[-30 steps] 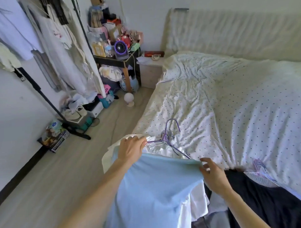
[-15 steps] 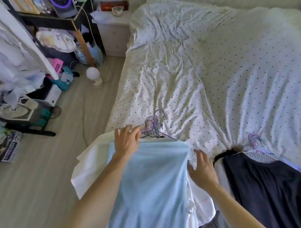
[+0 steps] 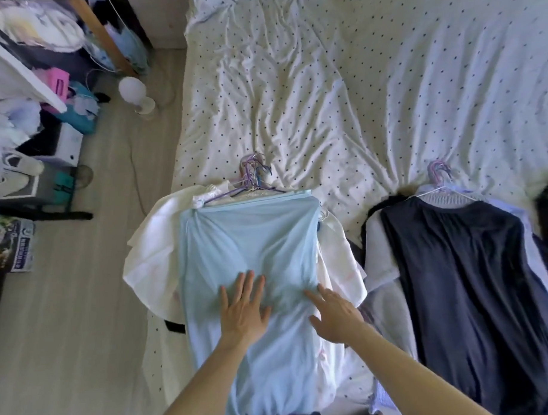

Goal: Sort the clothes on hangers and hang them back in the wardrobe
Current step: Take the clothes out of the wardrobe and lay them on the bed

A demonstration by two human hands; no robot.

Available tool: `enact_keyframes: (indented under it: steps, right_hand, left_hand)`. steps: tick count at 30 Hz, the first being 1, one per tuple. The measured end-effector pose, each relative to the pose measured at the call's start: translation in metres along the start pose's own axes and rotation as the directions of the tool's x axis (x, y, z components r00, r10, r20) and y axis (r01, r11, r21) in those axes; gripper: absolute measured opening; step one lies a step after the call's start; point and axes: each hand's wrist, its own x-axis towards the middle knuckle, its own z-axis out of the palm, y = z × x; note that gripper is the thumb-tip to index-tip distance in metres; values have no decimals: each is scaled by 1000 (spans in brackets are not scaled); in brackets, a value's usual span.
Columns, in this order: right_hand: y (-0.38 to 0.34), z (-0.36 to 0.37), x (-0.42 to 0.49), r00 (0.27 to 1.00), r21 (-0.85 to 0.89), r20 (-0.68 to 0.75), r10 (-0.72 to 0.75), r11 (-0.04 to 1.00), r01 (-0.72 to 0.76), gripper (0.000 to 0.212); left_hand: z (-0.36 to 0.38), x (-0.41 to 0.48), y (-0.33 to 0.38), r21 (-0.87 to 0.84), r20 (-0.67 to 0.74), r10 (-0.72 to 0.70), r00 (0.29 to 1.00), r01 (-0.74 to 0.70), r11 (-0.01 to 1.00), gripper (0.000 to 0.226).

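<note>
**Reader:** What has changed since the earlier frame?

**Legend:** Both hands have slid down from the hanger end of the light blue garment [image 3: 249,236] to its middle. The left hand [image 3: 243,307] now lies flat on the cloth. Its fingers [image 3: 247,282] are straight and spread, gripping nothing. The right hand [image 3: 334,318] is at the garment's right edge, with its fingers [image 3: 316,294] extended and relaxed, likewise holding nothing. Whether its palm presses the cloth cannot be told.

**Reader:** Where do the clothes lie?

**Legend:** The light blue garment lies lengthwise at the near edge of the bed [image 3: 324,97]. It tops a stack of white garments [image 3: 153,261] that spread out on either side of it. A cluster of purple and blue hangers [image 3: 254,177] projects from the upper end of this stack, the hooks pointing toward the far side of the bed. Well apart to the right lies a second pile, topped by a dark navy garment [image 3: 461,278]. That pile has its own bunch of pale purple hangers [image 3: 437,173] at its upper end. The bed's dotted white sheet is wrinkled between and beyond the two piles.

**Reader:** And beside the bed?

**Legend:** On the wooden floor [image 3: 69,338], to the left, stand a round white lamp [image 3: 135,91] and a white shoe [image 3: 13,166]. A printed magazine [image 3: 11,247] lies near the frame's left edge.
</note>
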Motion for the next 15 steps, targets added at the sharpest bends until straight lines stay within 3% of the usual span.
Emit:
enact_keyframes:
  steps: [2, 6, 12, 15]
  right_hand:
    - [11, -10, -18, 1000, 48, 0, 23, 999, -23, 54]
    - [47, -12, -66, 994, 181, -63, 88, 981, -75, 43]
    - [135, 5, -174, 935, 274, -353, 40, 960, 63, 21]
    - [195, 21, -239, 861, 275, -497, 105, 961, 41, 32]
  left_hand:
    - [-9, -12, 10, 72, 122, -3, 993, -5, 997, 67]
    - [-41, -38, 42, 45, 322, -69, 944, 58, 997, 59]
    - [-76, -81, 124, 102, 269, -47, 962, 20, 995, 43]
    - [-91, -98, 193, 176, 227, 23, 974, -65, 982, 41]
